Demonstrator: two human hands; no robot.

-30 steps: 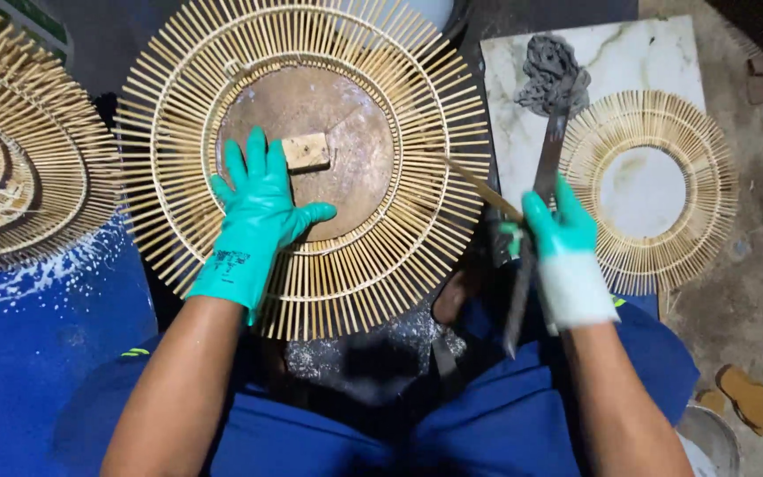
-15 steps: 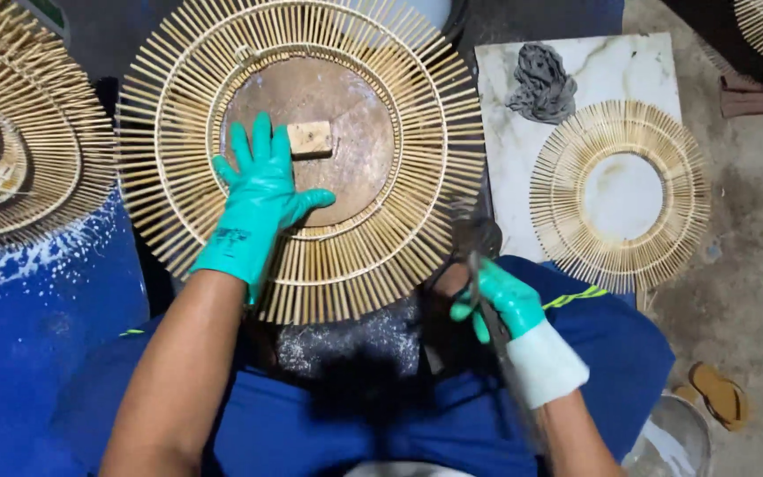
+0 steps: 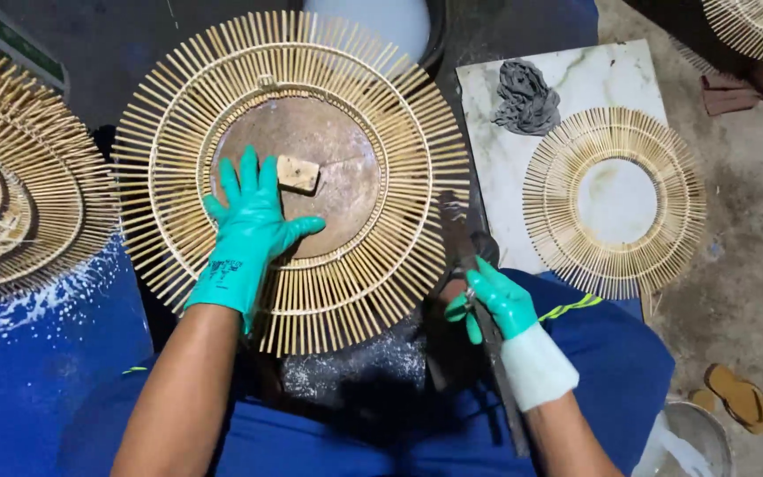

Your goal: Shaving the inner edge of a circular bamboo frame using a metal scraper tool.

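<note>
Left hand (image 3: 252, 216) spread flat on sunburst frame (image 3: 291, 172); right hand (image 3: 492, 300) grips what looks like a blade (image 3: 463, 238).

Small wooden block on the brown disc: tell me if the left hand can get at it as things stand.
Probably yes. The left hand lies flat on the brown disc, fingertips right beside the wooden block, with nothing between them.
</note>
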